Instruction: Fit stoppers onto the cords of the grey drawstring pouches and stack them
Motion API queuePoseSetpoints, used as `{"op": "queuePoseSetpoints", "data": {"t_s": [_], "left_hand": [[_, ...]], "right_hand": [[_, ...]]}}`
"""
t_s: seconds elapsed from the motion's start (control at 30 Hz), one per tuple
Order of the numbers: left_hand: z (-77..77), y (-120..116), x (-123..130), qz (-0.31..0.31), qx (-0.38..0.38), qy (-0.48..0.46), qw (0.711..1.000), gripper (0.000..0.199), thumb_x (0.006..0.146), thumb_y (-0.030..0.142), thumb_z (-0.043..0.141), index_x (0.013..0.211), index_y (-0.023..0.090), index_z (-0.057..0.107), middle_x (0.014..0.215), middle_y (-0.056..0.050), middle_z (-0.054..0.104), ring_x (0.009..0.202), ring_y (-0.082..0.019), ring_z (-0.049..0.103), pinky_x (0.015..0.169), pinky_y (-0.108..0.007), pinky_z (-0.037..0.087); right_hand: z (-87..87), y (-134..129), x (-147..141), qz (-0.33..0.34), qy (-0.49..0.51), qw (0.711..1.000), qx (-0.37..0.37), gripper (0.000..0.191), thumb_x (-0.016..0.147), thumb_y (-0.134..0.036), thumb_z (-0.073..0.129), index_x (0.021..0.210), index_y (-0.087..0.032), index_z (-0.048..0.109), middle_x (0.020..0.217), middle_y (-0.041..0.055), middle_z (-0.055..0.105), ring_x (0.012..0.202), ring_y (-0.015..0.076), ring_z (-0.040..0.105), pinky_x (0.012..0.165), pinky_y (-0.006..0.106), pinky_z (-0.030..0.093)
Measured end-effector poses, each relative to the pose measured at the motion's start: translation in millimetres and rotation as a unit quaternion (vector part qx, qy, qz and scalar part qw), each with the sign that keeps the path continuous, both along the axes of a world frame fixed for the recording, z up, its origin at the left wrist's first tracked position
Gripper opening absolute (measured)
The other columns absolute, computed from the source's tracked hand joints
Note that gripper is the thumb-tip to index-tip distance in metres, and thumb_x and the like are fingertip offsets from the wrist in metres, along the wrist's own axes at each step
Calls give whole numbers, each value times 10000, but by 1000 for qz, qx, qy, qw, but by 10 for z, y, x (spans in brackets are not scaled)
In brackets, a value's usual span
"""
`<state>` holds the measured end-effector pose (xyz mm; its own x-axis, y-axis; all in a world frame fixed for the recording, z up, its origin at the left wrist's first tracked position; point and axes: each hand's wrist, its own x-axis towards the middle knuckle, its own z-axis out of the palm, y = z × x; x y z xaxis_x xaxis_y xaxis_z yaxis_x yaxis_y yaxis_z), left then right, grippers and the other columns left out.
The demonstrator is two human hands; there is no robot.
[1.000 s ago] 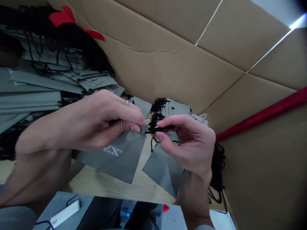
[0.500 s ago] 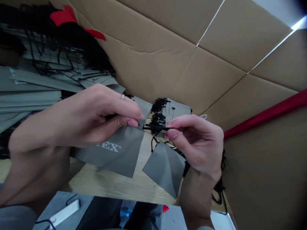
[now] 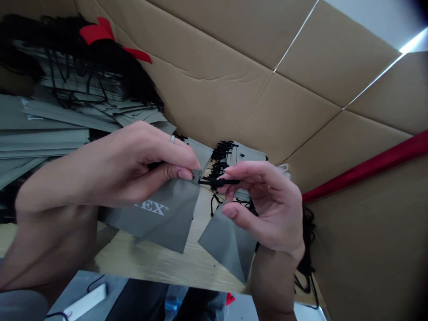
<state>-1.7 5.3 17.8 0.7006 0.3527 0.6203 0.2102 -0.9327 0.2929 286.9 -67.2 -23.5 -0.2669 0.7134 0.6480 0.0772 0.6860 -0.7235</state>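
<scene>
A grey fabric pouch (image 3: 157, 223) with white lettering hangs from my left hand (image 3: 143, 165), whose thumb and forefinger pinch its top corner. Out of that corner sticks a short black cord (image 3: 219, 182) with a knot in it. My right hand (image 3: 264, 205) is around the cord's free end with thumb and forefinger spread apart; the thumb does not touch the cord. Below the right hand another grey pouch (image 3: 229, 243) lies on the wooden table (image 3: 150, 263).
Stacks of grey pouches (image 3: 43, 141) and a heap of black cords (image 3: 123, 67) with a red strip are at the left. More corded pouches (image 3: 250, 152) lie behind my hands. Cardboard walls (image 3: 214, 89) rise behind, and a red band (image 3: 364, 167) crosses at the right.
My right thumb has come down off the black cord and its fingers have opened. The left hand keeps its pinch on the pouch. The view has shifted slightly.
</scene>
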Motion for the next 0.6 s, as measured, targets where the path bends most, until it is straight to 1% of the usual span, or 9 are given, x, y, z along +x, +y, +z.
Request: {"op": "queuePoseSetpoints", "data": {"t_s": [0.03, 0.1, 0.2, 0.3, 0.37, 0.43, 0.53, 0.6], "left_hand": [[16, -9, 20, -30, 6, 20, 999, 362, 1107, 147, 549, 912, 213, 846, 675, 51, 645, 577, -74, 562, 597, -178, 467], [36, -18, 54, -69, 13, 42, 997, 381, 1090, 46, 497, 940, 190, 816, 696, 54, 612, 595, -79, 529, 607, -198, 436], [40, -13, 83, -70, 6, 37, 997, 366, 1069, 28, 500, 917, 190, 791, 715, 43, 634, 613, -97, 535, 619, -226, 434], [28, 8, 75, -80, -2, 41, 996, 348, 1085, 40, 512, 952, 191, 796, 756, 32, 692, 641, -102, 586, 643, -224, 463], [7, 32, 44, -104, -27, 47, 993, 336, 1106, 55, 521, 980, 204, 794, 772, 31, 714, 640, -100, 605, 654, -219, 481], [-27, 63, 1, -140, -72, 45, 986, 307, 1123, 71, 566, 1012, 231, 803, 795, 29, 748, 635, -100, 626, 656, -214, 497], [-82, 107, -48, -193, -132, 17, 972, 273, 1131, 75, 670, 1102, 282, 845, 813, 29, 789, 656, -107, 683, 684, -207, 537], [-99, 124, -45, -228, -160, -4, 960, 264, 1133, 78, 713, 1131, 291, 868, 784, 27, 793, 652, -108, 712, 699, -209, 563]], "right_hand": [[-8, 10, -29, 1, 0, 1000, 8, 655, 844, -29, 1070, 1411, -305, 893, 1243, 18, 902, 1068, 201, 893, 872, 262, 763], [-18, 24, -86, -21, -16, 999, 33, 543, 886, -36, 1043, 1335, -313, 917, 1168, -1, 915, 1007, 188, 884, 863, 277, 748], [-22, 37, -129, -66, -41, 994, 78, 344, 969, -82, 992, 1216, -315, 938, 1011, -22, 914, 838, 165, 835, 764, 301, 692], [-22, 53, -118, -77, -36, 991, 103, 294, 972, -92, 986, 1171, -304, 944, 966, -19, 918, 782, 165, 824, 690, 308, 659], [-22, 66, -107, -67, -29, 991, 108, 286, 952, -88, 1002, 1142, -294, 949, 952, -13, 928, 762, 170, 831, 665, 304, 665], [-19, 77, -109, -54, -24, 992, 113, 280, 923, -95, 1033, 1113, -284, 951, 933, -8, 935, 742, 173, 841, 649, 293, 677], [-14, 78, -140, -38, -14, 991, 126, 268, 892, -96, 1051, 1069, -268, 946, 887, -7, 928, 702, 164, 841, 634, 267, 682], [-16, 75, -170, -35, -9, 991, 128, 267, 890, -74, 1024, 1065, -259, 943, 871, -5, 918, 692, 159, 836, 633, 259, 677]]}}
